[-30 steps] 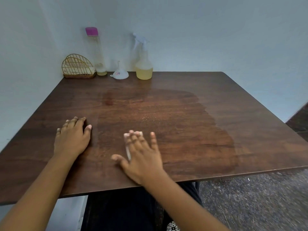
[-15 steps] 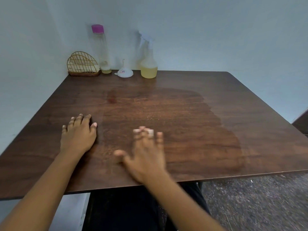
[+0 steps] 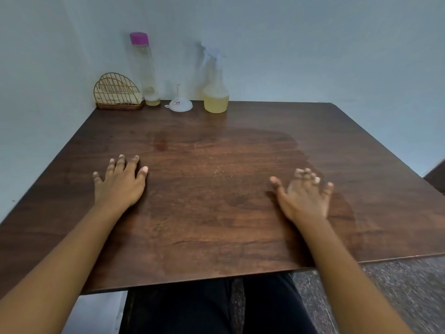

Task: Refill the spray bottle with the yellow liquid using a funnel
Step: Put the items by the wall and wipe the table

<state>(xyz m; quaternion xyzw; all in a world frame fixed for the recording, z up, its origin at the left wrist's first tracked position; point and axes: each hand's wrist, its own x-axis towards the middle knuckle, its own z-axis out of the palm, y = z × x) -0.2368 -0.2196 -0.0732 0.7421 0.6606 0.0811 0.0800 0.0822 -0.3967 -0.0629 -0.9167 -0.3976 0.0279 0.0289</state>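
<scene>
The right hand [image 3: 305,196], fingers spread flat, has slid rightward over the dark wooden worktop [image 3: 265,141], the left hand [image 3: 120,182] stays flat and splayed, and the clear yellow-filled spray bottle [image 3: 216,92] and small white plastic funnel [image 3: 180,103] wait untouched by the far wall.

I count one spray bottle [image 3: 216,94], one pink-capped bottle [image 3: 144,68], one funnel [image 3: 180,105], one wire holder [image 3: 116,95], one desk [image 3: 277,131], and two hands: left hand [image 3: 120,185], right hand [image 3: 305,200].

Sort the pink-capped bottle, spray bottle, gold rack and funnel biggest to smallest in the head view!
1. Pink-capped bottle and spray bottle: about alike, can't rank.
2. Gold rack.
3. Funnel.
</scene>
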